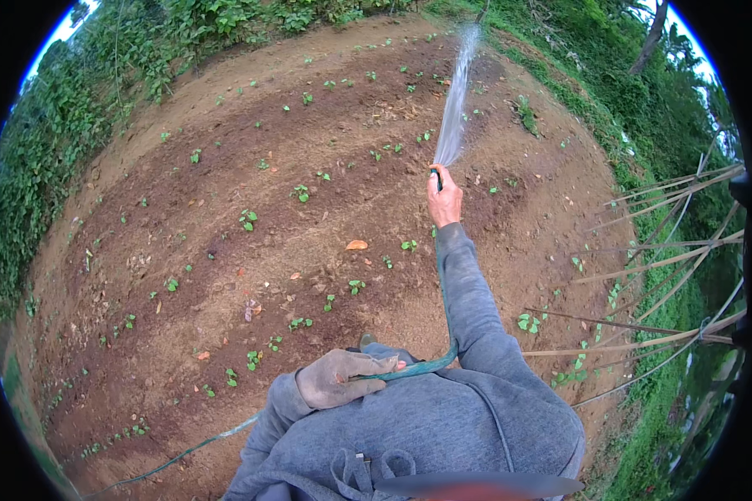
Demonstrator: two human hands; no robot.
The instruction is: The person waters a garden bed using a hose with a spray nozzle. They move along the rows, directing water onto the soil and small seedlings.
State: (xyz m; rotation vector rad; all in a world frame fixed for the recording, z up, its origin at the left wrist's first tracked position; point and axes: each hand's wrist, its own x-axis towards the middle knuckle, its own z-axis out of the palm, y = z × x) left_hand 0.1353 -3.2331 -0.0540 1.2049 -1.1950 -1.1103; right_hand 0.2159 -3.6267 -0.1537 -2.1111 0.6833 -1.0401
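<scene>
My right hand [445, 201], bare, is stretched out ahead and wrapped around the end of a green garden hose [421, 368]. From that end a jet of water [454, 113] sprays forward onto the soil. My left hand [333, 379], in a worn, soiled glove with a fingertip showing, grips the same hose close to my belly. Between the hands the hose bends and runs up along my right forearm. Behind the left hand it trails away across the ground at the lower left. Small green seedlings [300, 193] stand in rows in the brown soil [326, 232].
A leaning frame of thin bamboo poles [658, 269] stands at the right. Dense leafy bushes [56, 156] border the upper left, and a green bank [658, 113] rises at the upper right. Dry leaves, one a large orange leaf [356, 245], lie among the seedlings.
</scene>
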